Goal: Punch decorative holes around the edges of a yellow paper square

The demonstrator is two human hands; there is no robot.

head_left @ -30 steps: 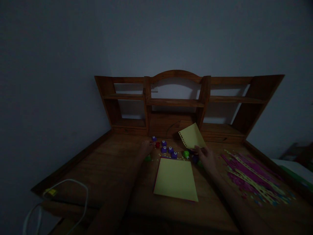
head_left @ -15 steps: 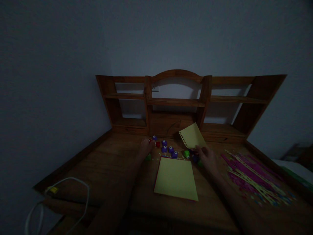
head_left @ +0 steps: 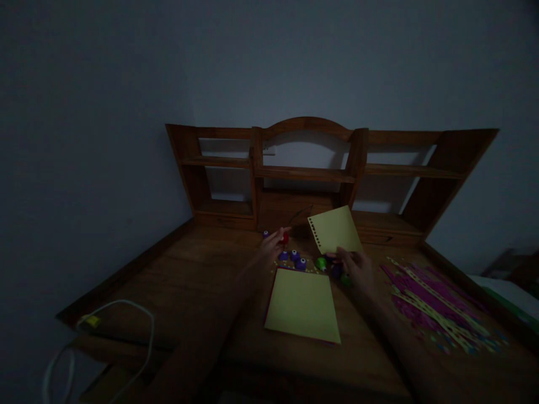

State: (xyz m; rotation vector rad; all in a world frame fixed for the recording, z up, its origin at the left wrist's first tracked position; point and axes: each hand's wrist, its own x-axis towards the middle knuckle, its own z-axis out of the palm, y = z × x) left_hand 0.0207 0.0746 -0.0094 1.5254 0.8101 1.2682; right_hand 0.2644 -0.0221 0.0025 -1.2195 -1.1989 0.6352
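Observation:
My right hand [head_left: 357,272] pinches the lower edge of a yellow paper sheet [head_left: 337,229], raised and tilted, with a row of punched holes down its left edge. My left hand [head_left: 272,247] is at a small red craft punch [head_left: 285,238], which shows at its fingertips; the grip is dim, but the fingers appear closed on it. Several purple craft punches [head_left: 295,255] with white eye-like tops stand below that hand. A green craft punch [head_left: 321,264] sits left of my right hand. In front lies a stack of yellow paper [head_left: 301,306] with a reddish edge.
Small paper dots lie around the punches. At right is a pile of pink and yellow punched strips [head_left: 433,303] with coloured bits. A wooden shelf unit [head_left: 303,175] stands along the back of the desk. A white cable [head_left: 126,303] loops at the front left.
My left hand has moved right and slightly up, with the red punch now at its fingertips. The sheet in my right hand has shifted slightly right and up.

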